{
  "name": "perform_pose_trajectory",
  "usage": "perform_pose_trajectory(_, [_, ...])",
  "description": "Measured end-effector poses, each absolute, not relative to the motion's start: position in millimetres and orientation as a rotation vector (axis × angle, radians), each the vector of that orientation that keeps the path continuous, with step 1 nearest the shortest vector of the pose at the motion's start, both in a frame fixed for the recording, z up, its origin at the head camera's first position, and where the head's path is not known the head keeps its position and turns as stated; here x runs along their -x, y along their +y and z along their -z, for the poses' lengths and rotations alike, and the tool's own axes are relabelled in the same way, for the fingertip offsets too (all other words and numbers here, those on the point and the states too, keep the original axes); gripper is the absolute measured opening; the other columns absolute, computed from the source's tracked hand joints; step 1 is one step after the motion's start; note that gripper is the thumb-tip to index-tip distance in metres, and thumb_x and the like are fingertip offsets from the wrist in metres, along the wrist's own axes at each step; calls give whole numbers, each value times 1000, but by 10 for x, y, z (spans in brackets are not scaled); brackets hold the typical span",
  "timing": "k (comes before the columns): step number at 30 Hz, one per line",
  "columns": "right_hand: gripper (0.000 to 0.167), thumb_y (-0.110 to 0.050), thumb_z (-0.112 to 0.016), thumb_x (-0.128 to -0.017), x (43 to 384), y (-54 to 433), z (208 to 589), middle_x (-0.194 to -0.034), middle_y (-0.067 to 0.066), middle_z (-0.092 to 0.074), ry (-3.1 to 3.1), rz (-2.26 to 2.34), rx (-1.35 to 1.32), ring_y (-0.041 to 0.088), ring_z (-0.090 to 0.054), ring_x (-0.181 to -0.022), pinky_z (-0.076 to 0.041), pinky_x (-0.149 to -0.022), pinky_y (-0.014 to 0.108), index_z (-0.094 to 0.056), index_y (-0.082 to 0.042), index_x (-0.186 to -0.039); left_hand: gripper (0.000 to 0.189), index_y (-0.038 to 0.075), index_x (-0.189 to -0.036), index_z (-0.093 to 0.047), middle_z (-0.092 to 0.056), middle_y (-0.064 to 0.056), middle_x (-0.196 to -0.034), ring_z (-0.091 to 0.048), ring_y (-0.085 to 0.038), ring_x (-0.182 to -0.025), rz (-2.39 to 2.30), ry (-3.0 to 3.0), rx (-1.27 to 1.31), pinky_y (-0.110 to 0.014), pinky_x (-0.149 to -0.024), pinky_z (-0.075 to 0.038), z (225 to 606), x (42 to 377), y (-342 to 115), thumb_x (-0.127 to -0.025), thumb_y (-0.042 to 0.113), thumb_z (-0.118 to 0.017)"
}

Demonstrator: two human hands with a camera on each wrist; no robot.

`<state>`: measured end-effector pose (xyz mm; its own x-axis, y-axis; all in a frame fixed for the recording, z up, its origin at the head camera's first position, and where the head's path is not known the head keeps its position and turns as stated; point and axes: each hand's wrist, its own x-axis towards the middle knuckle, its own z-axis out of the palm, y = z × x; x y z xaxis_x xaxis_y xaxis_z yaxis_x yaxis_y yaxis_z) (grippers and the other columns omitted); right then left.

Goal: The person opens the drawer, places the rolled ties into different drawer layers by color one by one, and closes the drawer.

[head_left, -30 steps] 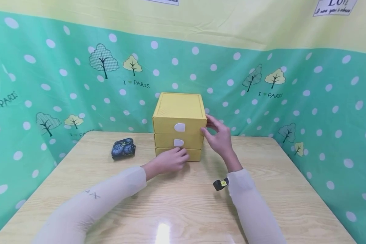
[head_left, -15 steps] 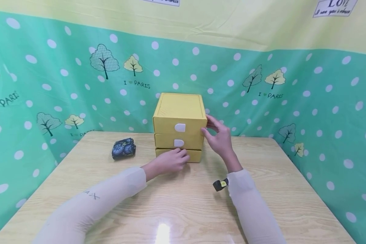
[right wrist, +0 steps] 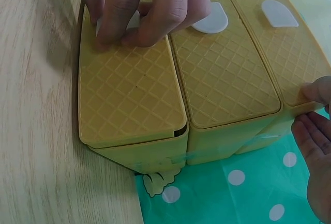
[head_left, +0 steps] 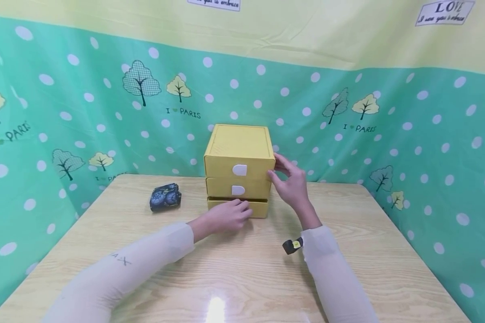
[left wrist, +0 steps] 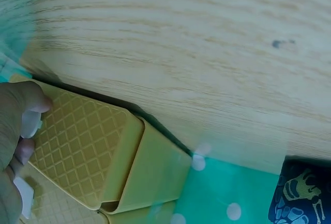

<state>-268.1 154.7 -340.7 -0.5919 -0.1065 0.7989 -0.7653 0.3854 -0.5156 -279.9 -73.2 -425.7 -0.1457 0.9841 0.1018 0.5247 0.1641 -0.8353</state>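
**Gripping a yellow plastic three-drawer cabinet (head_left: 239, 141) low and high**

Set upright near the far edge of a pale wood-grain bench (head_left: 234, 273), in front of a green, white-dotted fabric curtain (head_left: 347, 152) with a cream-yellow upper band. Faced with a raised diamond lattice, as both wrist views show.

With the left hand (head_left: 228, 216), pinches the small white rounded tab (left wrist: 30, 124) on the front of the yellow bottom drawer (head_left: 259, 209), thumb and fingers clamped on it. Hides that tab from the head view. Slightly out from the cabinet at this lowest level, with a dark gap along the drawer's upper edge.

With the right hand (head_left: 293, 184), grips the cabinet's right front edge near the top: thumb on the front of the yellow top drawer (head_left: 218, 167), fingers behind, against the side wall. Between the two hands' levels, the yellow middle drawer (head_left: 218, 187), fully in, with a white rounded tab like those above and below.

To the left of the cabinet, well apart from either hand, a folded dark-blue bundle (head_left: 165, 197) with pale-blue and yellow print; hard to tell whether pouch or cloth. Beside the right off-white sleeve (head_left: 335, 269), at the cuff, a small black object (head_left: 289, 246) with a yellow label.
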Motion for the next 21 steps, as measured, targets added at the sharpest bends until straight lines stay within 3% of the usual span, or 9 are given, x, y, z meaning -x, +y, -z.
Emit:
perform_pose_trajectory(9, [48,13,-72,-88,2647,1532,3380,-126,29,-66,-1973,-1234,-750,43,-68,-107,-58,-94,52,-57,14,-134,17,20,-91,-76,-61,0,-104,-55,-23,-99,-850,-1760,1448,-29,-73,-52,4269,2777,-744,-96,14,-61])
perform_pose_trajectory(16, [53,1,-77,-90,2919,1655,3607,-128,17,-68,-1977,-1253,-738,32,-70,-110,-58,-97,40,-60,-1,-140,16,21,-91,-76,-61,1,-104,-54,-22,-98,-873,-1763,1437,-28,-73,-51,4255,2739,-740,-97,17,-62])
perform_pose_trajectory(21, [51,-1,-76,-92,2913,1658,3592,-129,16,-68,-1987,-1245,-731,30,-70,-111,-58,-98,35,-60,-2,-140,16,21,-91,-76,-61,1,-103,-54,-21,-97,-872,-1762,1427,-28,-73,-50,4241,2725,-735,-97,17,-61])
